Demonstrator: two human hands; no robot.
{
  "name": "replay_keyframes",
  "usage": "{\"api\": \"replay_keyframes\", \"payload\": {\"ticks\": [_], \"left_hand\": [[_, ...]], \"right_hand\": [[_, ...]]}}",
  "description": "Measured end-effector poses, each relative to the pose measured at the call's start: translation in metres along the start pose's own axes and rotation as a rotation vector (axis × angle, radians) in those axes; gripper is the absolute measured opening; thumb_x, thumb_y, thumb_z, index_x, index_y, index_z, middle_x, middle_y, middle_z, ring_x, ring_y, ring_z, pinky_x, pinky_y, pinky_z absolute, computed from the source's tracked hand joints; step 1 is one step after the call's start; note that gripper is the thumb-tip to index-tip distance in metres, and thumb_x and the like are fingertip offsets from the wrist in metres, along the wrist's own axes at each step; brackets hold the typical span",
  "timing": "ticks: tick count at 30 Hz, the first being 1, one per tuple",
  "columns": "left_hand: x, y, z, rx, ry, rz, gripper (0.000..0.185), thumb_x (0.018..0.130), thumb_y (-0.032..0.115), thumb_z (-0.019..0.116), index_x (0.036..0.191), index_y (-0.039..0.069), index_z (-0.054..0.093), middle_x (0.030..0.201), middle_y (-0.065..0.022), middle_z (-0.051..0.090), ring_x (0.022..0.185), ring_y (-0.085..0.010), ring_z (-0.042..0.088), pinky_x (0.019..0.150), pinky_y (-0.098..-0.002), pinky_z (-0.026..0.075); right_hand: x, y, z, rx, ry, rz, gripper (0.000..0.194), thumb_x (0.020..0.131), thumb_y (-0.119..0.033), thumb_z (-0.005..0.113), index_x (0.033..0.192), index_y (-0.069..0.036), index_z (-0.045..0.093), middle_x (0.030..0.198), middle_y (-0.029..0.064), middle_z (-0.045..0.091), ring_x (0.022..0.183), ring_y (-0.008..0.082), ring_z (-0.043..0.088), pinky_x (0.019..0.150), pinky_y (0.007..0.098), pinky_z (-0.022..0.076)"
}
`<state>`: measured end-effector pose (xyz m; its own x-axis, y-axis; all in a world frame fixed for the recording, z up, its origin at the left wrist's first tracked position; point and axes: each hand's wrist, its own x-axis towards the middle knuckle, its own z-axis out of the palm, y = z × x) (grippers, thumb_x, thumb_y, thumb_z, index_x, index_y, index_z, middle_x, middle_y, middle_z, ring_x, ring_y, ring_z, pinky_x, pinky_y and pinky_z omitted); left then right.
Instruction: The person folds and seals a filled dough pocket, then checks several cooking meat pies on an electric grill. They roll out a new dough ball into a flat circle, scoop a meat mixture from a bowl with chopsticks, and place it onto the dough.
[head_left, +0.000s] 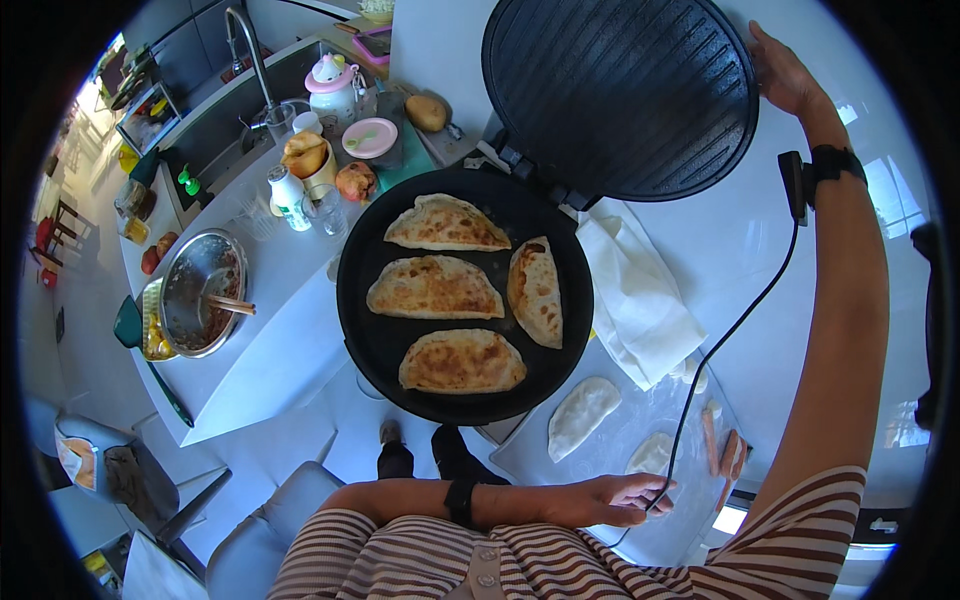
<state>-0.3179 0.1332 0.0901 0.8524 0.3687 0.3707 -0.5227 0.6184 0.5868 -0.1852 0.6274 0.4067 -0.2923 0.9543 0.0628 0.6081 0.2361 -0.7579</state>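
My right hand (784, 71) grips the outer edge of the raised ridged lid (619, 97) of an electric griddle; some fingers are hidden behind it. The round black griddle pan (465, 409) lies open below. Several browned half-moon filled flatbreads rest in it: one at the top (448, 225), one in the middle (435, 287), one at the bottom (463, 362), and one turned on end at the right (535, 292). My left hand (619, 501) hovers before my waist, fingers loosely apart, above a floured mat. A black cable (705, 360) passes across its fingers.
On the floured mat (525, 442) lie raw dough pockets (583, 416) and a rolling pin (731, 454). White cloth (637, 292) sits beside the griddle. Leftward are a steel bowl of filling (204, 292) with chopsticks, a green spatula (169, 394), glasses, a white bottle (289, 196) and a sink (289, 75).
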Motion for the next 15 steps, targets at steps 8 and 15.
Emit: {"api": "replay_keyframes", "payload": {"ticks": [8, 15], "left_hand": [[-0.007, -0.019, 0.013, -0.058, -0.053, -0.041, 0.088, 0.099, 0.052, 0.057, 0.158, 0.000, 0.016, 0.152, -0.0192, 0.040, 0.145, -0.0304, 0.034, 0.119, -0.0471, 0.026], [-0.026, -0.035, 0.041, 0.018, -0.104, -0.042, 0.087, 0.098, 0.052, 0.058, 0.154, -0.004, 0.024, 0.146, -0.0261, 0.046, 0.139, -0.0341, 0.044, 0.115, -0.0444, 0.032]], "right_hand": [[-0.012, 0.002, -0.010, -0.039, -0.256, -0.001, 0.055, 0.103, -0.045, 0.055, 0.138, -0.004, 0.057, 0.129, 0.0140, 0.064, 0.120, 0.0283, 0.057, 0.108, 0.0419, 0.0401], [-0.104, -0.050, 0.065, -0.241, -0.258, -0.142, 0.064, 0.091, -0.044, 0.072, 0.135, 0.000, 0.057, 0.114, 0.0101, 0.069, 0.105, 0.0217, 0.067, 0.095, 0.0325, 0.0543]]}}
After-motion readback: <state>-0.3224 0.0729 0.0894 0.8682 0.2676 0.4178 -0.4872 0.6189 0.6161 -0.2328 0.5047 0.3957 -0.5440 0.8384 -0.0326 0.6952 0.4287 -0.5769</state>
